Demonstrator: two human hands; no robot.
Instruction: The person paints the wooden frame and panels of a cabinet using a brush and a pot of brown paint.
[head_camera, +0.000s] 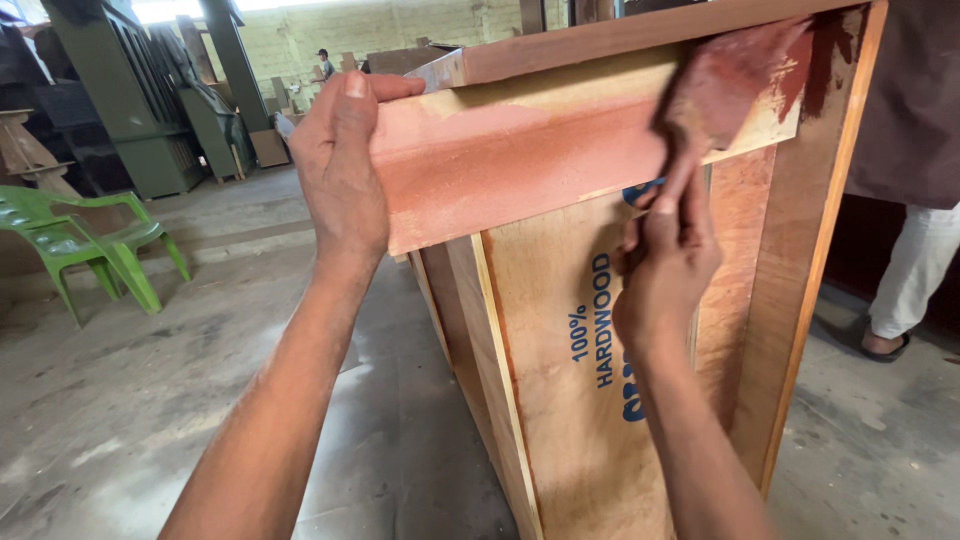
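The left hand (340, 165) grips the wooden cabinet (560, 150) edge, fingers clamped over it; the right hand (668, 270) has fingers closed on a blurred red-stained brush (725, 85).

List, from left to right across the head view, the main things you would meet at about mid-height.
green plastic chair → left hand gripping the wooden cabinet's top rail → right hand holding a stain-soaked rag → another person's trouser leg.
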